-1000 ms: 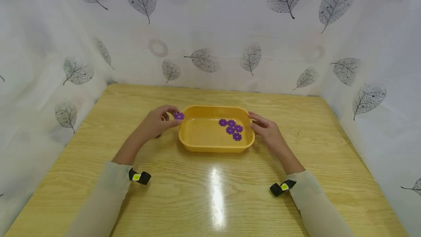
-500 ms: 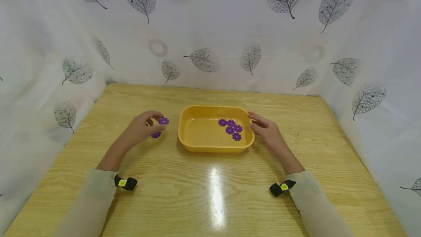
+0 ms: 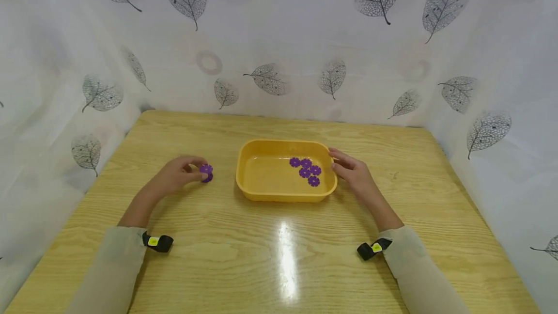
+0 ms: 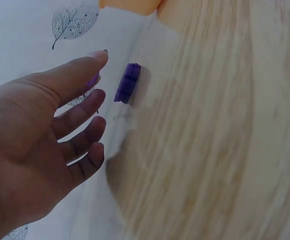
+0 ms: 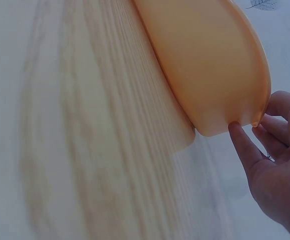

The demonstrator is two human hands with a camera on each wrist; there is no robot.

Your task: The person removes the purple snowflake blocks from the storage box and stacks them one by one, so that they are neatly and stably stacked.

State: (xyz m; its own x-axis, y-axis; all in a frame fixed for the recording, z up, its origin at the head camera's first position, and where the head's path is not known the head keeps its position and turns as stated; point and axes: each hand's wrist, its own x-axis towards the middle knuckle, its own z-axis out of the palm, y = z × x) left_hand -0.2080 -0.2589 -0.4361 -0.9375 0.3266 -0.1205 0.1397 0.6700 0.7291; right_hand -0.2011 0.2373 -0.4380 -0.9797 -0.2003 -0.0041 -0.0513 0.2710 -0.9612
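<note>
My left hand (image 3: 176, 174) pinches a purple flower disc (image 3: 207, 168) at the stack (image 4: 128, 82), toward the counter's (image 3: 226, 256) left edge. Right hand (image 3: 355, 174), fingers relaxed, touches the yellow tray (image 3: 266, 173). Likely partway: five discs (image 3: 305, 172) left inside.

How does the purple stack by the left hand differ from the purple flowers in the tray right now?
The stack is piled up, while the flowers lie spread out side by side. The stack sits on the table, left of the tray; the flowers are inside the tray, nearer the right hand. Both are purple.
</note>
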